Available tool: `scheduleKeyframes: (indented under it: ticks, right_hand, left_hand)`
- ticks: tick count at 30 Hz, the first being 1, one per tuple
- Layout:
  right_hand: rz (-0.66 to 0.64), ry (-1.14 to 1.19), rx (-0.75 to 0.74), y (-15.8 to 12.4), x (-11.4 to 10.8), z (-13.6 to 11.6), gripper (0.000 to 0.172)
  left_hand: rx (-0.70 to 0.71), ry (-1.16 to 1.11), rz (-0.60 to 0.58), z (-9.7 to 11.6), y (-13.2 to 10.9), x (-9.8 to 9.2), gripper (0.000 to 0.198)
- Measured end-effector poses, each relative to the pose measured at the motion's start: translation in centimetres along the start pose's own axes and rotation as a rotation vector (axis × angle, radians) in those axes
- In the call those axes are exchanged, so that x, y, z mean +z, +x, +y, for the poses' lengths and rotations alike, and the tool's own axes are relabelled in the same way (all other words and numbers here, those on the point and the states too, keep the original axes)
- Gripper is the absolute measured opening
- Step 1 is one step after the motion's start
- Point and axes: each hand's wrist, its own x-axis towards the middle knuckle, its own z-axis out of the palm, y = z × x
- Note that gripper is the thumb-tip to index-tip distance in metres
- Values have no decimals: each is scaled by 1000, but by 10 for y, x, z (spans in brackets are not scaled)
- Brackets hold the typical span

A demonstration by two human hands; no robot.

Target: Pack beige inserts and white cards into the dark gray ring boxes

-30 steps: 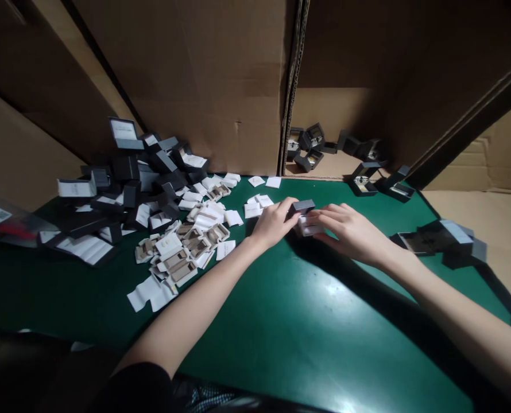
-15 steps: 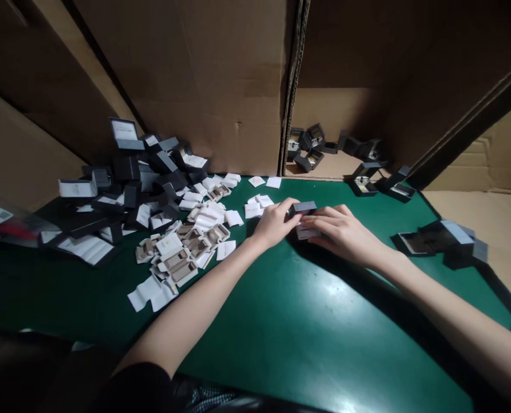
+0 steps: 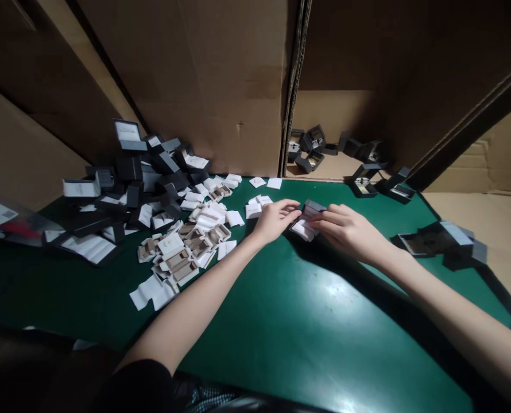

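A small dark grey hinged box (image 3: 309, 213) with a white lining rests tilted on the green table (image 3: 281, 321), between my two hands. My right hand (image 3: 345, 230) grips its right side, thumb and fingers closed on the lid. My left hand (image 3: 274, 218) lies just left of the box, its fingers stretched toward it and touching its edge. A few white insert cards (image 3: 255, 206) sit behind my left hand.
A heap of dark open boxes (image 3: 130, 178) and white and tan inserts (image 3: 186, 241) covers the table's left. More dark boxes (image 3: 359, 166) lie in the cardboard carton behind. Other open boxes (image 3: 440, 241) sit at the right edge. Cardboard walls (image 3: 221, 74) close the back.
The box has tipped over to the right and lies lower. My left hand has let go of its lid and opened its fingers; my right hand has kept hold.
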Motion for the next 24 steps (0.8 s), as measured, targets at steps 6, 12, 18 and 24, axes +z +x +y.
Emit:
scheduleKeyframes:
  ticks: [6, 12, 18, 24]
  right_hand:
    - [125, -140, 42, 1, 1, -1, 10]
    - [105, 81, 16, -5, 16, 10, 14]
    - [148, 194, -23, -8, 21, 14, 17]
    - [183, 192, 11, -8, 24, 11, 11]
  left_hand:
    - [63, 63, -181, 6, -2, -1, 22]
    - [72, 108, -352, 18, -1, -10, 16]
    - [162, 360, -441, 34, 4, -22, 22]
    - [213, 539, -431, 50, 1, -18, 19]
